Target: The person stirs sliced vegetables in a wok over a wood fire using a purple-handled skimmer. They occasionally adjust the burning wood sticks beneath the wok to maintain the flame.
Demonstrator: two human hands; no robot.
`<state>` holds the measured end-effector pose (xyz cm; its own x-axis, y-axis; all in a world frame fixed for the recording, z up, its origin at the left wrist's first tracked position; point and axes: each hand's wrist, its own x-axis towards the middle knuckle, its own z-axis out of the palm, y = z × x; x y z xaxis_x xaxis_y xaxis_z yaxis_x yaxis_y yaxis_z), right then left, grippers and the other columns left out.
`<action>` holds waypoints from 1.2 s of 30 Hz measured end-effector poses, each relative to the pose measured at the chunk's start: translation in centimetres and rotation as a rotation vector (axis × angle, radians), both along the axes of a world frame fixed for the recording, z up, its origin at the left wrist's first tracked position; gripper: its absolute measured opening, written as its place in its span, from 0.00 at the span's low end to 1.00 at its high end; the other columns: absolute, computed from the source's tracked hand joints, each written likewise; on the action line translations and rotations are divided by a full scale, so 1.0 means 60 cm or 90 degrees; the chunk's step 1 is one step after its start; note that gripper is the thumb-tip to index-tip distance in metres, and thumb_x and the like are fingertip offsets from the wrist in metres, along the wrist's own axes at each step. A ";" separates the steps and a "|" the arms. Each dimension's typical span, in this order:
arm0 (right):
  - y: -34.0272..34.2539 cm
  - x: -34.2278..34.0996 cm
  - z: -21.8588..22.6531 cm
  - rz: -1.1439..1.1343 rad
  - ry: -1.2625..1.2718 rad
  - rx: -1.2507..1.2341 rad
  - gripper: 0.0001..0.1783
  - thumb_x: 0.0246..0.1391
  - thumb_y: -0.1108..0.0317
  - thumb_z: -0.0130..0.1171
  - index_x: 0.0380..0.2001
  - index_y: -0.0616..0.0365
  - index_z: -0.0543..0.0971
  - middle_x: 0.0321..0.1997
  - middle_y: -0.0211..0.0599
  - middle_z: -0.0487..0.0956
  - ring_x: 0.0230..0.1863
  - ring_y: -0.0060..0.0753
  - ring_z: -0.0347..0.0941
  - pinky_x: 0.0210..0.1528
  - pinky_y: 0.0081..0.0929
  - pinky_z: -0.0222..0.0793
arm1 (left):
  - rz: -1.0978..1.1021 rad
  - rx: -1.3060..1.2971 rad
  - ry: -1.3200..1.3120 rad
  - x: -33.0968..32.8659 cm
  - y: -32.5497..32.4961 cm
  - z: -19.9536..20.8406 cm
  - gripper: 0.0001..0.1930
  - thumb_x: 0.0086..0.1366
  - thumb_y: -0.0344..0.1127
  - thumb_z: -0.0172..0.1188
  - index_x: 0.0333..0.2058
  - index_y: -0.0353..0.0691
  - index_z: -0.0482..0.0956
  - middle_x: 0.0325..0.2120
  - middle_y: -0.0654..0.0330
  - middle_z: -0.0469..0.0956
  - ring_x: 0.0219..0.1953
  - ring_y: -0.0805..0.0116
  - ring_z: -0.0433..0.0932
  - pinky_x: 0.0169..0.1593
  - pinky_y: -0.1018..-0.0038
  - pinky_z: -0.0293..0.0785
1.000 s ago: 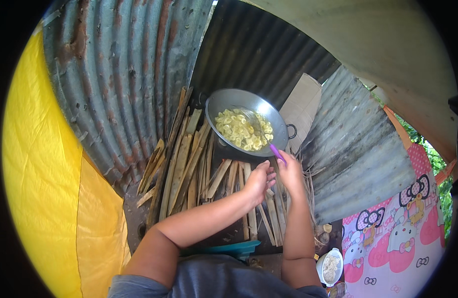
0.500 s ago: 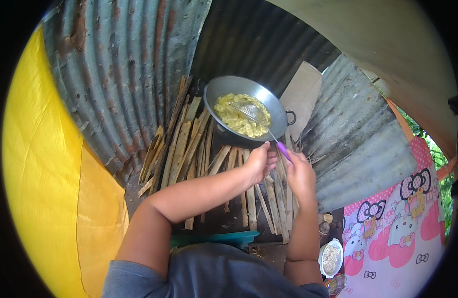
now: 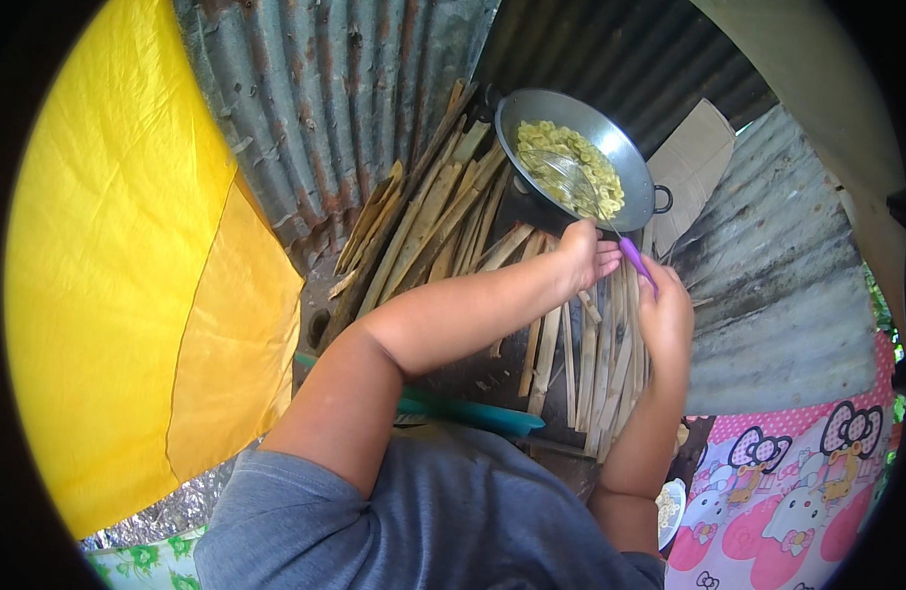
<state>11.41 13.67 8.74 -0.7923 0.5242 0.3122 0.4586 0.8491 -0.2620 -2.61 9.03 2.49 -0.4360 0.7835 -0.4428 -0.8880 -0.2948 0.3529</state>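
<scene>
A wide metal wok (image 3: 622, 147) with loop handles stands at the far side, holding many thin yellow slices (image 3: 546, 135) that look like banana, in liquid. My right hand (image 3: 666, 307) is closed round the purple handle (image 3: 634, 258) of a wire skimmer (image 3: 563, 175). The skimmer's round mesh head lies among the slices, toward the wok's near left side. Beside the handle, just off the wok's near rim, my left hand (image 3: 590, 261) has its fingers stretched out, with nothing seen in it.
Split wood sticks (image 3: 453, 211) lie left of and below the wok. Corrugated metal sheets (image 3: 305, 108) and a cardboard piece (image 3: 691, 177) stand around it. Yellow cloth (image 3: 128, 275) hangs at left, patterned pink cloth (image 3: 767, 501) at right. A white bowl (image 3: 677, 501) sits by my right elbow.
The whole view has shifted, so the wok and my hands appear farther right and higher. Within the wok, the skimmer head has moved toward the near left side.
</scene>
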 end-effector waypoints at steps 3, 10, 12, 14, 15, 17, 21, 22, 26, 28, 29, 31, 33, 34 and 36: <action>0.029 0.001 -0.013 0.102 0.085 -0.030 0.16 0.56 0.68 0.51 0.48 0.54 0.76 0.45 0.43 0.76 0.44 0.49 0.73 0.46 0.37 0.68 | 0.015 0.015 -0.013 0.013 0.004 0.004 0.29 0.70 0.48 0.34 0.62 0.33 0.48 0.54 0.40 0.64 0.50 0.52 0.70 0.54 0.60 0.66; 0.105 -0.050 -0.059 -0.005 0.147 -0.009 0.17 0.57 0.67 0.49 0.49 0.56 0.75 0.44 0.47 0.76 0.45 0.52 0.73 0.46 0.40 0.68 | 0.068 0.038 -0.039 0.003 0.029 -0.009 0.31 0.68 0.49 0.35 0.61 0.32 0.48 0.56 0.40 0.61 0.54 0.48 0.66 0.54 0.58 0.64; 0.098 -0.047 -0.060 0.018 0.101 -0.016 0.17 0.57 0.66 0.49 0.49 0.56 0.74 0.43 0.47 0.76 0.44 0.53 0.73 0.44 0.42 0.69 | 0.084 0.050 -0.063 -0.004 0.033 -0.010 0.30 0.70 0.49 0.32 0.61 0.31 0.48 0.56 0.41 0.61 0.54 0.48 0.66 0.55 0.58 0.64; 0.077 -0.025 -0.052 0.038 0.090 -0.024 0.17 0.55 0.68 0.51 0.49 0.54 0.75 0.42 0.45 0.76 0.42 0.51 0.73 0.43 0.41 0.69 | 0.105 0.045 -0.095 -0.009 0.034 -0.008 0.28 0.71 0.48 0.30 0.59 0.30 0.50 0.56 0.41 0.61 0.53 0.50 0.67 0.55 0.58 0.65; 0.064 -0.010 -0.045 0.083 0.090 0.004 0.17 0.55 0.68 0.52 0.48 0.54 0.75 0.43 0.44 0.76 0.42 0.50 0.74 0.43 0.40 0.69 | 0.117 0.041 -0.103 -0.012 0.034 -0.006 0.27 0.71 0.48 0.30 0.58 0.30 0.53 0.55 0.42 0.62 0.53 0.51 0.68 0.55 0.59 0.65; 0.038 0.022 -0.030 0.063 0.092 0.008 0.17 0.54 0.69 0.52 0.48 0.53 0.76 0.43 0.42 0.76 0.41 0.49 0.74 0.42 0.39 0.69 | 0.119 0.046 -0.103 -0.017 0.032 -0.003 0.27 0.71 0.48 0.30 0.57 0.30 0.55 0.52 0.44 0.64 0.51 0.53 0.68 0.54 0.60 0.65; 0.007 0.044 -0.014 0.056 0.105 0.027 0.16 0.54 0.69 0.52 0.47 0.53 0.76 0.42 0.42 0.75 0.41 0.49 0.74 0.40 0.41 0.69 | 0.171 0.108 -0.194 -0.026 0.037 -0.002 0.24 0.72 0.47 0.31 0.52 0.30 0.60 0.49 0.47 0.66 0.49 0.57 0.69 0.53 0.63 0.68; 0.005 0.037 -0.016 0.044 0.091 0.036 0.16 0.54 0.69 0.52 0.47 0.53 0.76 0.41 0.41 0.75 0.40 0.49 0.74 0.40 0.41 0.70 | 0.187 0.108 -0.228 -0.024 0.039 -0.004 0.22 0.72 0.46 0.32 0.49 0.31 0.62 0.47 0.47 0.67 0.48 0.58 0.69 0.52 0.64 0.69; 0.004 -0.017 -0.036 0.010 0.059 0.089 0.16 0.53 0.69 0.52 0.46 0.52 0.76 0.38 0.42 0.76 0.36 0.49 0.76 0.37 0.42 0.72 | 0.147 -0.002 -0.221 -0.013 0.043 -0.014 0.22 0.70 0.47 0.38 0.48 0.32 0.64 0.45 0.47 0.67 0.45 0.57 0.68 0.49 0.65 0.70; -0.001 -0.037 -0.048 -0.004 0.055 0.094 0.16 0.53 0.69 0.52 0.46 0.53 0.76 0.38 0.43 0.76 0.35 0.50 0.76 0.36 0.42 0.72 | 0.099 -0.058 -0.207 -0.011 0.043 -0.012 0.23 0.69 0.49 0.39 0.49 0.31 0.63 0.44 0.46 0.66 0.45 0.55 0.68 0.51 0.61 0.69; -0.005 -0.043 -0.053 -0.008 0.056 0.090 0.16 0.53 0.69 0.52 0.45 0.54 0.76 0.37 0.43 0.76 0.35 0.50 0.76 0.36 0.42 0.73 | 0.079 -0.058 -0.210 -0.011 0.043 -0.009 0.24 0.69 0.49 0.39 0.49 0.30 0.62 0.44 0.46 0.67 0.45 0.54 0.68 0.51 0.60 0.69; -0.015 -0.051 -0.056 -0.024 0.046 0.088 0.15 0.52 0.69 0.52 0.45 0.55 0.76 0.37 0.44 0.76 0.34 0.50 0.76 0.35 0.42 0.73 | 0.044 0.000 -0.221 -0.017 0.042 -0.002 0.25 0.69 0.49 0.40 0.47 0.28 0.61 0.42 0.45 0.68 0.43 0.53 0.70 0.51 0.59 0.69; -0.025 -0.054 -0.053 -0.069 -0.004 0.082 0.15 0.52 0.69 0.52 0.44 0.56 0.76 0.37 0.44 0.76 0.35 0.49 0.76 0.35 0.42 0.73 | 0.006 0.029 -0.198 -0.022 0.044 0.005 0.24 0.69 0.48 0.41 0.45 0.27 0.61 0.40 0.46 0.69 0.40 0.53 0.71 0.50 0.58 0.71; -0.030 -0.053 -0.052 -0.071 -0.009 0.088 0.15 0.52 0.69 0.52 0.44 0.56 0.76 0.37 0.44 0.76 0.35 0.50 0.76 0.35 0.43 0.73 | -0.008 0.025 -0.170 -0.024 0.046 0.008 0.23 0.69 0.48 0.41 0.44 0.27 0.61 0.38 0.46 0.70 0.39 0.53 0.72 0.49 0.59 0.71; -0.036 -0.053 -0.045 -0.041 0.062 0.112 0.15 0.52 0.69 0.51 0.44 0.57 0.76 0.38 0.44 0.76 0.35 0.50 0.76 0.36 0.42 0.73 | -0.036 0.042 -0.136 -0.024 0.050 0.010 0.19 0.68 0.45 0.43 0.39 0.30 0.63 0.32 0.48 0.71 0.35 0.54 0.73 0.45 0.61 0.74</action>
